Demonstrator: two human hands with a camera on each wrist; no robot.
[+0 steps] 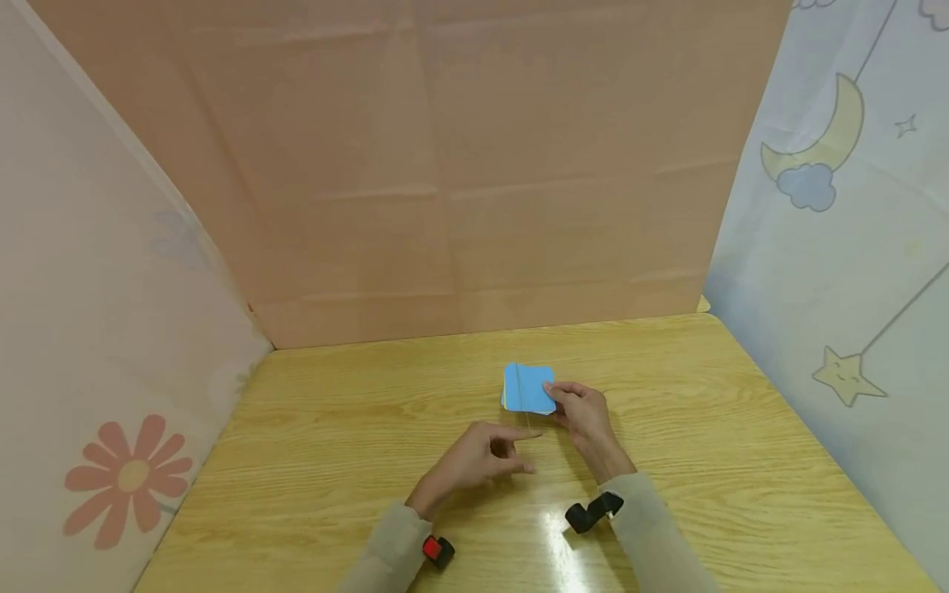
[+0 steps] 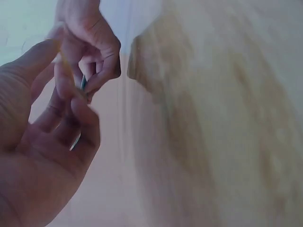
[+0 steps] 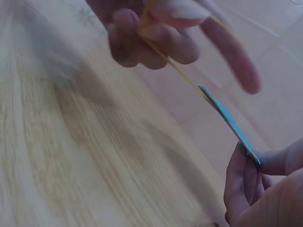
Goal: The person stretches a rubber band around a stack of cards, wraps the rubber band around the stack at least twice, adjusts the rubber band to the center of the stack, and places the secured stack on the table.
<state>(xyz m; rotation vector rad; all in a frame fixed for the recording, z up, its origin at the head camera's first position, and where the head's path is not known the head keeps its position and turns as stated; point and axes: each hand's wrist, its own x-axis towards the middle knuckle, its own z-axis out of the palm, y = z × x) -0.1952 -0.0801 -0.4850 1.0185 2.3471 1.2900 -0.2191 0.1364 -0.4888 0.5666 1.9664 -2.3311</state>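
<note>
A thin stack of cards with rounded corners, blue on top (image 1: 537,390), is held above the table by my right hand (image 1: 589,420), thumb on the top face and fingers beneath. Pale or yellow edges of lower cards peek out at the left side. Around the stack runs a thin yellowish rubber band (image 1: 521,385). Its near end reaches my left hand (image 1: 474,455), index finger stretched toward the cards. The right wrist view shows the band (image 3: 177,71) drawn taut from the stack's edge (image 3: 229,122) to the left fingers, which hold it.
A wood-grain table (image 1: 334,445) lies below both hands. Behind it hangs a plain brownish-pink sheet (image 1: 445,181). Printed cloths stand at the left (image 1: 89,288) and right (image 1: 853,263). Dark straps with small devices sit at both cuffs.
</note>
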